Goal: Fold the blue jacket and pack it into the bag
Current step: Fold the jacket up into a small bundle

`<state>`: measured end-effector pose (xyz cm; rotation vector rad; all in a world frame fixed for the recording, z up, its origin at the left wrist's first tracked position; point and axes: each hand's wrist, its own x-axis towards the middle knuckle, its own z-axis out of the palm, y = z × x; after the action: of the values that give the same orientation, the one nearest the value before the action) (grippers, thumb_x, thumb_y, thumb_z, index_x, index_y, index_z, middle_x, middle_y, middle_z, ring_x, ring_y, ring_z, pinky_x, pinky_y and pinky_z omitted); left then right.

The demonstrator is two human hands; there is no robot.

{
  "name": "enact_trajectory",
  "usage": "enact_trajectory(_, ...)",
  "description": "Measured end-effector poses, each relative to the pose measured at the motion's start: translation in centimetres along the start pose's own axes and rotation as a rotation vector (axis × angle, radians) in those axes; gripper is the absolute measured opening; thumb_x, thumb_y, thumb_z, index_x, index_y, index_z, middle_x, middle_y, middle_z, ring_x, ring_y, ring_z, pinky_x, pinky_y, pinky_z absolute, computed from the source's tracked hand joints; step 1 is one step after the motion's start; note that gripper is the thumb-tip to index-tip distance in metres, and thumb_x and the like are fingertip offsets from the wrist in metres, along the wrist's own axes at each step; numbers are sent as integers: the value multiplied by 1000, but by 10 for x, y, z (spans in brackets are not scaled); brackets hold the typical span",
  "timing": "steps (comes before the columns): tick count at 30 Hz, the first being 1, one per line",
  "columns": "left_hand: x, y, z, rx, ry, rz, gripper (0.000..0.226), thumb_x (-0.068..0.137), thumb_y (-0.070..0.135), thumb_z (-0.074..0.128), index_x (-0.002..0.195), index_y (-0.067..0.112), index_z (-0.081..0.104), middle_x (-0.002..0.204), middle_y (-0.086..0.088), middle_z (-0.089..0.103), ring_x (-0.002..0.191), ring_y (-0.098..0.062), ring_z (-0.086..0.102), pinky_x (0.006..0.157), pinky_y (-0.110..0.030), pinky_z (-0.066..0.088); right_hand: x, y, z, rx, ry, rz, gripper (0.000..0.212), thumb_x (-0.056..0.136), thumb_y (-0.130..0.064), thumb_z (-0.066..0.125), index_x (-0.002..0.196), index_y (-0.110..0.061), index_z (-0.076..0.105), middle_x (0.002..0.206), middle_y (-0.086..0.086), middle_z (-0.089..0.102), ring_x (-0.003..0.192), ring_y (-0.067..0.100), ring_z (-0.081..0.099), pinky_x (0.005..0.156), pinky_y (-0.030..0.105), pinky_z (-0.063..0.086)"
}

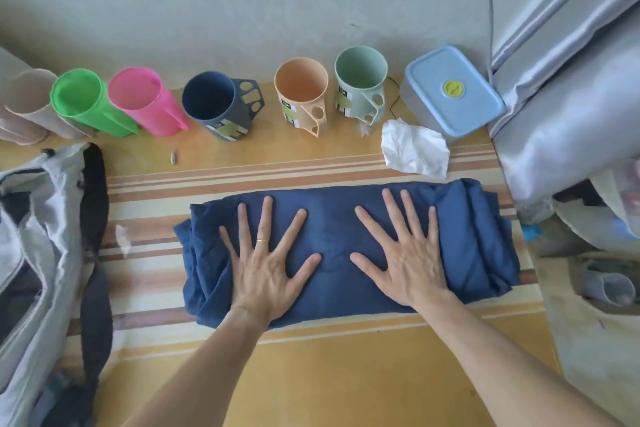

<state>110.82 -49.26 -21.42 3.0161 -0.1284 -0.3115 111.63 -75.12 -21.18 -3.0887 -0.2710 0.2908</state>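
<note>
The jacket [346, 250] lies folded into a long, thick rectangle across the middle of the bench [311, 374], on its striped yellow cover. Both hands press flat on top of it, palms down, fingers spread wide and gripping nothing. The left hand [266, 263] rests on the jacket's left half and wears a ring [262, 240]; the right hand [403, 253] rests on the right half. The two are apart, with bare blue cloth between them.

The bag [38, 253], grey with dark straps, lies at the bench's left edge, just beside the jacket but not touching it.

Along the wall stands a row of cups: green [83, 104], pink [142, 104], navy [214, 104], peach [301, 97] and mint [360, 83]. Right of them sits a blue-lidded box [453, 94], and a crumpled tissue [415, 149] lies between the box and the jacket.
</note>
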Motion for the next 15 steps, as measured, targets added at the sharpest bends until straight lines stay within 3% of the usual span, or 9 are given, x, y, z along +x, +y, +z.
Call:
enact_trajectory(4, -3, 3, -14, -6, -69, 3, 74, 94, 79, 26, 159, 51, 3, 173, -3, -7, 157, -40, -12, 121, -69, -5, -3, -2, -7, -12, -47, 14, 76, 89, -82, 20, 157, -49, 4, 171, 1, -7, 157, 28, -8, 120, 66, 8)
enact_trajectory(7, -23, -9, -41, -58, 50, -54, 68, 99, 63, 38, 159, 34, 30, 171, -12, 15, 158, -35, 10, 126, -60, 6, -15, 6, -29, -15, -23, 36, 78, 90, -82, 17, 158, -46, 1, 171, 3, -8, 157, 30, -9, 122, 63, 8)
enact_trajectory(10, -52, -32, -60, -209, 213, -376, 76, 91, 56, 59, 153, 19, 39, 162, -16, 35, 150, -37, 29, 123, -53, 18, -40, 39, -38, -51, 14, 169, 83, 88, -83, 24, 159, -43, 7, 171, 5, 0, 156, 34, -6, 123, 62, 3)
enact_trajectory(12, -61, -39, -66, -416, 115, -677, 95, 78, 62, 72, 152, 15, 34, 152, -18, 45, 140, -40, 37, 113, -55, 32, -55, 60, -33, -67, -86, 271, 87, 83, -89, 19, 158, -45, 8, 171, 3, 3, 156, 36, -3, 120, 67, 8)
enact_trajectory(15, -60, -41, -72, -648, 30, -857, 97, 70, 55, 81, 145, 13, 38, 138, -14, 54, 132, -37, 46, 106, -53, 42, -60, 72, -21, 21, -162, 333, 89, 79, -92, 14, 156, -50, 3, 171, 0, -4, 156, 35, 1, 119, 68, 16)
